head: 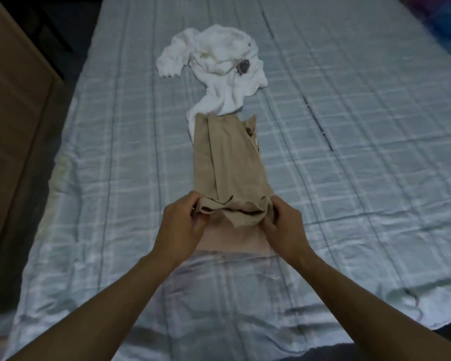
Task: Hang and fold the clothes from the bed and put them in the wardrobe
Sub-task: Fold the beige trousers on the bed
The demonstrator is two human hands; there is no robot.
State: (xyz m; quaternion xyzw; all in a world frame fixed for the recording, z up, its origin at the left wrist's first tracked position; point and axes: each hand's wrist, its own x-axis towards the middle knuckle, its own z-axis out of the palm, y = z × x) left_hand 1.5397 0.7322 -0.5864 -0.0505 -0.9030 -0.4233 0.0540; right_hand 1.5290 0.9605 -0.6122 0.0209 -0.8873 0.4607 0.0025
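1. A brown wooden panel [16, 113] stands along the bed's left side. It may be the wardrobe, though I cannot tell from here.
2. The left hand [185, 222] has its fingers [193, 204] curled and pinching the near-left corner of the tan garment, lifting that hem off the bed, probably to carry it forward for a crosswise fold.
3. The white garment [219, 66] lies crumpled farther up the bed. One trailing end touches the tan piece's far edge. It looks unfolded and is probably waiting its turn.
4. The tan garment [229, 162] lies mid-bed as a long narrow strip with its sides turned in, so a fold from the near end would make it compact. A paler pinkish layer [235, 241] shows beneath the raised hem.
5. The right hand [284, 225] mirrors the left, its fingers [271, 220] bent and pinching the near-right corner, which keeps the edge level.
6. The checked bed [349, 152] serves as the flat folding surface.
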